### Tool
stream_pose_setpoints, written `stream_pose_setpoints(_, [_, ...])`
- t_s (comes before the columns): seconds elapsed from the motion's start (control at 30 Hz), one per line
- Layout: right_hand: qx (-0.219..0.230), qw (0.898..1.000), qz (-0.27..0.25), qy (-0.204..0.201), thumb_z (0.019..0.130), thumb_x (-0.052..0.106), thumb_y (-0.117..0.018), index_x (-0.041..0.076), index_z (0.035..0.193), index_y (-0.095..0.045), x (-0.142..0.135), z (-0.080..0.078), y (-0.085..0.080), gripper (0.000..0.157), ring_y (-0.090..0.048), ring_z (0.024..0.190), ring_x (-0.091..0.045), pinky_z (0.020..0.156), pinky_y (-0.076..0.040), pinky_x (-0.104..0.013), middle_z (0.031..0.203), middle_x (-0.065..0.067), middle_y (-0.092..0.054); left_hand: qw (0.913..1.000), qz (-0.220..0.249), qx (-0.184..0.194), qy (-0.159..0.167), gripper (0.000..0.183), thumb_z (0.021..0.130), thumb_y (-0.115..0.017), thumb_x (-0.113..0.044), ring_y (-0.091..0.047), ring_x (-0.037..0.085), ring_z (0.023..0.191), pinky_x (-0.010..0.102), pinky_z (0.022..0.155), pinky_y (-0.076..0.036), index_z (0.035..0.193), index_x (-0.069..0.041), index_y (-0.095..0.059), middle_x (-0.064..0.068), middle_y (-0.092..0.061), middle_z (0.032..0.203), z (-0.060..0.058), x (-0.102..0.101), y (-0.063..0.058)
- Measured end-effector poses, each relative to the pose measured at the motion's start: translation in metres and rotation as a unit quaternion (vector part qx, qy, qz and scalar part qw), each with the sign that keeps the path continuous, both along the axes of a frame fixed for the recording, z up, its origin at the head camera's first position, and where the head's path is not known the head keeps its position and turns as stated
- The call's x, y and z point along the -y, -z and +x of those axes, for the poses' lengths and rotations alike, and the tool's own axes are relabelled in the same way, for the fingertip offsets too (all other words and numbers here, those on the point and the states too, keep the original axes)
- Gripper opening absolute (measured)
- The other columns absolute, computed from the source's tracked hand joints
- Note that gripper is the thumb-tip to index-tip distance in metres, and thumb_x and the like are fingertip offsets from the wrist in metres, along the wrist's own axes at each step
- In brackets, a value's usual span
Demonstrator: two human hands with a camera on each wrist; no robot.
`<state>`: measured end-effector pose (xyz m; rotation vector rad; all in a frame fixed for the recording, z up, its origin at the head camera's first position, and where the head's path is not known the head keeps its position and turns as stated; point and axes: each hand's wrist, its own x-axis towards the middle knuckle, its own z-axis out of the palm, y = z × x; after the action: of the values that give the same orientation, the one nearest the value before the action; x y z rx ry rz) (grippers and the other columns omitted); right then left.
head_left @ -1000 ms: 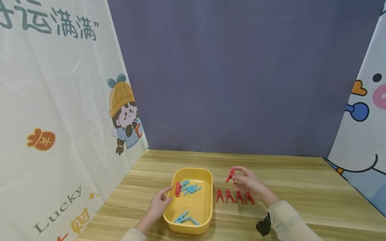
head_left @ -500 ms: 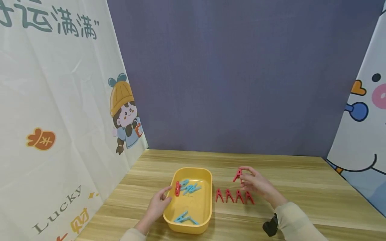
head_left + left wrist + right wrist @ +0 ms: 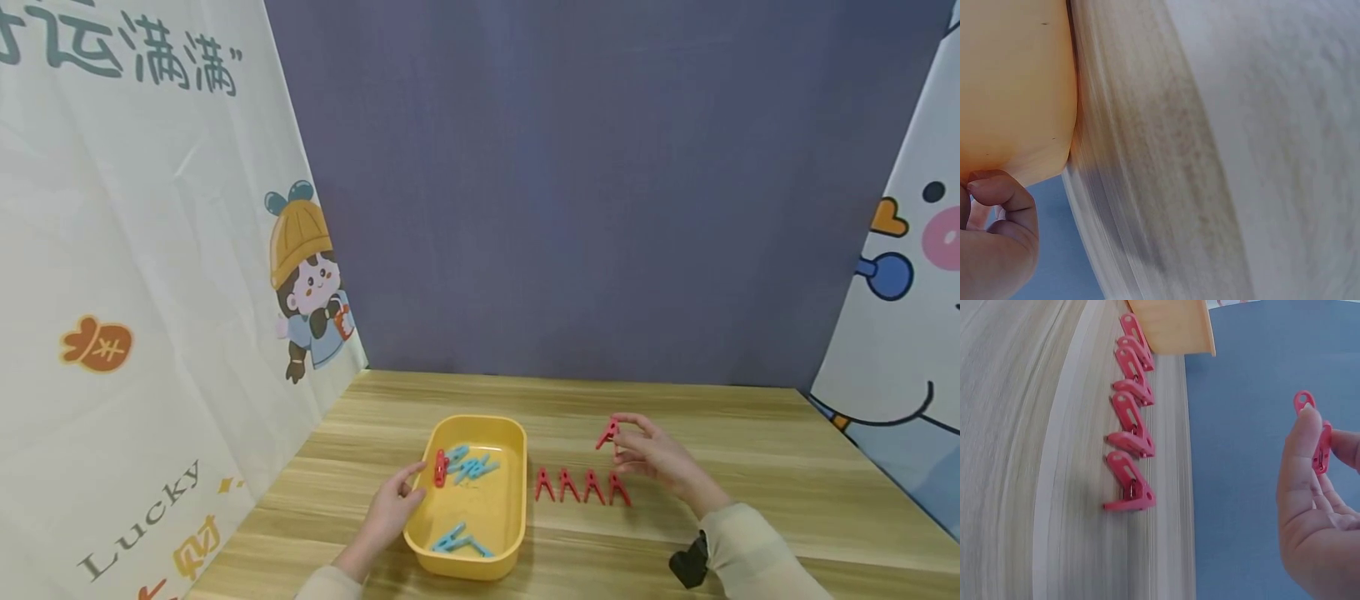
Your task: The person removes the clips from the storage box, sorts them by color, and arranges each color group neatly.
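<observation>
Thumb and fingertips of my right hand (image 3: 660, 458) pinch a red clothespin (image 3: 609, 432) above the table. The right wrist view shows this clothespin (image 3: 1322, 450) between thumb and fingers. Below it, a row of several red clothespins (image 3: 567, 485) stands on the table with legs spread. To the left is a yellow basin (image 3: 517, 533), whose left rim my left hand (image 3: 387, 510) grips. Inside the basin lie another red clothespin (image 3: 440, 468) by the left wall and several light-blue clothespins (image 3: 474, 468) at the back and front.
The wood-grain table (image 3: 675, 533) ends at a dark blue backdrop (image 3: 570, 208). A white printed cloth (image 3: 180, 275) hangs along the left side, another printed cloth (image 3: 885, 350) along the right. A black wrist device (image 3: 690, 562) sits at my right cuff.
My right hand has moved rightward with the pinched red clothespin, past the right end of the row. The left hand and the basin stay about where they were.
</observation>
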<state>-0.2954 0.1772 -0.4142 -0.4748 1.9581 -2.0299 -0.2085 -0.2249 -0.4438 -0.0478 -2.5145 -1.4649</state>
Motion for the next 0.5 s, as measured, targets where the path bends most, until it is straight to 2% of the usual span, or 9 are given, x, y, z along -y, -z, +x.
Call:
stream_pose_setpoints(0.23, [0.004, 1.000, 0.014, 0.014, 0.094, 0.015, -0.051, -0.002, 0.141, -0.017, -0.009, -0.002, 0.003, 0.060, -0.062, 0.074, -0.018, 0.072, -0.052, -0.038, 0.084, -0.004, -0.059, 1.0000, -0.004, 0.000, -0.001, 0.040, 0.084, -0.059, -0.001, -0.040, 0.012, 0.055, 0.020, 0.046, -0.034, 0.123, 0.004, -0.053, 0.002, -0.043, 0.066, -0.001, -0.001, 0.000])
stream_pose_setpoints(0.5, [-0.002, 0.999, 0.033, 0.024, 0.094, 0.019, -0.052, -0.002, 0.142, -0.017, -0.019, -0.001, 0.005, 0.063, -0.062, 0.074, -0.016, 0.073, -0.051, -0.039, 0.089, -0.006, -0.057, 0.9999, -0.015, -0.005, -0.006, 0.039, 0.084, -0.059, -0.001, -0.040, 0.012, 0.054, 0.020, 0.046, -0.034, 0.122, 0.004, -0.053, 0.001, -0.043, 0.066, -0.001, -0.002, 0.000])
